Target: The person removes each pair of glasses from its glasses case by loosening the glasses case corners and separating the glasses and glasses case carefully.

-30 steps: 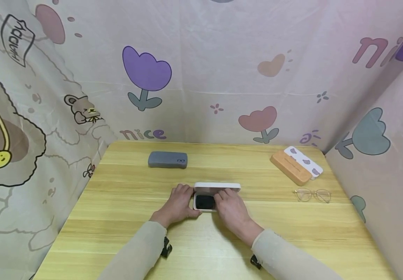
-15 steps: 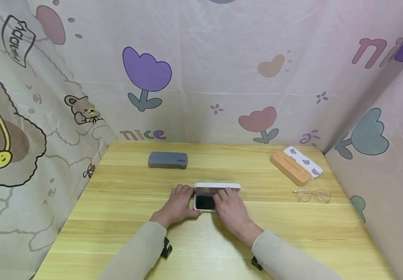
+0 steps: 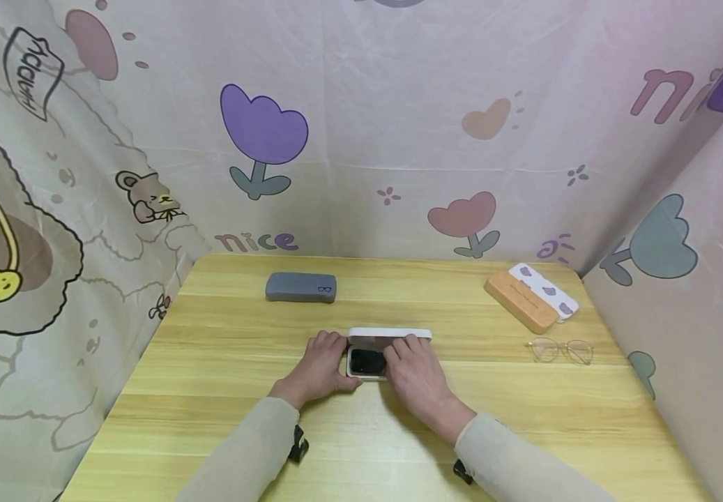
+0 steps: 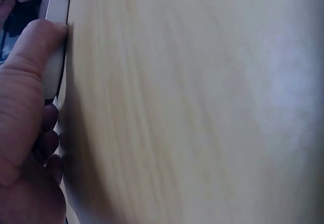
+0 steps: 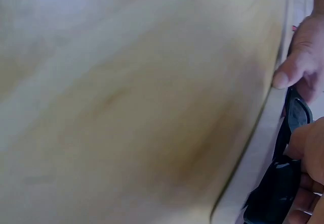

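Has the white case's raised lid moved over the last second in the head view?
Yes, slightly. The lid of the white case has tipped down toward the hands; its top edge sits thinner against the table's wood-grain lines.

The right hand [image 3: 416,371] covers the right half of the white case [image 3: 389,334]; what lies in that half is hidden. The dark item [image 3: 367,360] inside shows only in part in the head view. Both wrist views are blurred: the surface [image 4: 192,102] shows no sharp grain. The left hand [image 4: 25,133] is cut off by the left wrist frame edge.
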